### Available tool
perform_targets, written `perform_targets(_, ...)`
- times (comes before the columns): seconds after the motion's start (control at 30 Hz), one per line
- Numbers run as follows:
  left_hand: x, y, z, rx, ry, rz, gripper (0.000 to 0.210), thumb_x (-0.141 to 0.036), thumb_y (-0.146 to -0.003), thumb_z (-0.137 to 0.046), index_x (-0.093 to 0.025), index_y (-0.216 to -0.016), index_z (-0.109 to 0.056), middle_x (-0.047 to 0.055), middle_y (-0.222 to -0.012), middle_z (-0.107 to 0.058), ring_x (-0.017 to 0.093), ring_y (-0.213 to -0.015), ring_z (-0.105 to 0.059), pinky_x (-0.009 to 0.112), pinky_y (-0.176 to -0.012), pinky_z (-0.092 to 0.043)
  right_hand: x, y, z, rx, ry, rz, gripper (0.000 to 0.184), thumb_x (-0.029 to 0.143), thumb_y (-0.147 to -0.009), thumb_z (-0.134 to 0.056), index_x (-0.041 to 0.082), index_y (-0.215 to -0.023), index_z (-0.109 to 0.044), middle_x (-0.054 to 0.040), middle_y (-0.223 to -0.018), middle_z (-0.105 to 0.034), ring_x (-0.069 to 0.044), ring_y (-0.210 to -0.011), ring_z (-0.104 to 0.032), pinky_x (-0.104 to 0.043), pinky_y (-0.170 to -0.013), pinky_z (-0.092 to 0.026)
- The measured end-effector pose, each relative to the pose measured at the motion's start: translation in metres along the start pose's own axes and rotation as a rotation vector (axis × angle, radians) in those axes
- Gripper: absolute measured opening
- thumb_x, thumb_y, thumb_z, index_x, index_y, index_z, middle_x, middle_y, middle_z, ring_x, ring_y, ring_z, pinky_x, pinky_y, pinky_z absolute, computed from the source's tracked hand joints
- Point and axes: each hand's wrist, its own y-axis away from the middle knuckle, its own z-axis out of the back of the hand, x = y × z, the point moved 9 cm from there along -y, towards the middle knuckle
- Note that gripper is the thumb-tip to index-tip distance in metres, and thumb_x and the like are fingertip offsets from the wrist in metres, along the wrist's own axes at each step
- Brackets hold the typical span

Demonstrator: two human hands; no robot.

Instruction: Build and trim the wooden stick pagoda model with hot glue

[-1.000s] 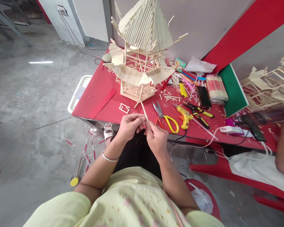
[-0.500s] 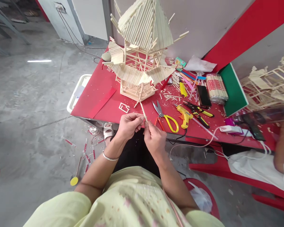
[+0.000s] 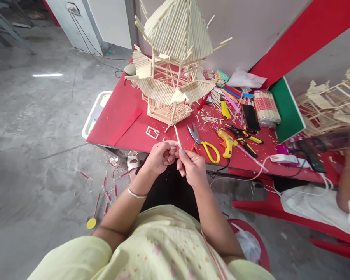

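My right hand [image 3: 194, 167] pinches the lower end of a thin wooden stick [image 3: 177, 133], which points away from me toward the table. My left hand [image 3: 162, 157] is beside it, fingers curled and fingertips against the stick's lower end; whether something small is between them is hidden. Just beyond the stick's far tip stands a pagoda model [image 3: 175, 87] built of wooden sticks, with tiered roofs. A small rectangular stick frame [image 3: 152, 132] lies left of the stick. Yellow-handled scissors [image 3: 205, 144] lie open to the right of my hands.
On the red table [image 3: 111, 120] are a yellow glue gun [image 3: 228, 143], pliers [image 3: 245, 136], a phone [image 3: 251, 118], bundled sticks [image 3: 266, 107] and scattered stick pieces. Another stick model [image 3: 332, 97] stands at the right, near another person's arm [image 3: 348, 175]. A white tray [image 3: 89, 124] is by the table's left edge.
My right hand has shifted slightly up and its grip on the wooden stick has changed. My left index finger is now straighter, alongside the stick. The pagoda model stays put.
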Motion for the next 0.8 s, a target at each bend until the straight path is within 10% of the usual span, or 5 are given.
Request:
perform_targets(0.43, -0.046, 0.017, 0.009, -0.227, -0.666, -0.548, 0.041, -0.042, -0.082, -0.083, -0.016, -0.057, -0.064, -0.003, -0.057, -0.045, 0.008, -0.057, -0.036, 0.025, -0.055, -0.029, 0.030, 0.017, -0.003, -0.141, 0.910, 0.457, 0.042, 0.043, -0.109, -0.051, 0.020, -0.083, -0.075, -0.0057, -0.072, -0.077, -0.016, -0.064, -0.071, -0.026, -0.067, -0.048)
perform_targets(0.63, -0.043, 0.019, -0.008, -0.003, -0.798, -0.499, 0.040, -0.042, -0.086, -0.081, -0.016, -0.062, -0.063, -0.003, -0.059, -0.049, 0.009, -0.058, -0.040, 0.024, -0.056, -0.032, 0.057, -0.001, 0.017, -0.060, 0.593, 0.405, 0.039, 0.055, -0.103, -0.059, 0.024, -0.113, -0.080, -0.0065, -0.105, -0.080, -0.019, -0.091, -0.073, -0.030, -0.081, -0.053)
perform_targets(0.8, -0.017, 0.019, -0.019, 0.127, -0.528, -0.229, 0.038, -0.047, -0.079, -0.086, -0.015, -0.066, -0.069, -0.001, -0.053, -0.055, 0.009, -0.045, -0.049, 0.023, -0.046, -0.033, 0.059, -0.027, 0.015, -0.049, 0.295, 0.277, 0.043, 0.063, -0.091, -0.072, 0.022, -0.084, -0.080, 0.0002, -0.070, -0.066, -0.013, -0.065, -0.060, -0.026, -0.063, -0.049)
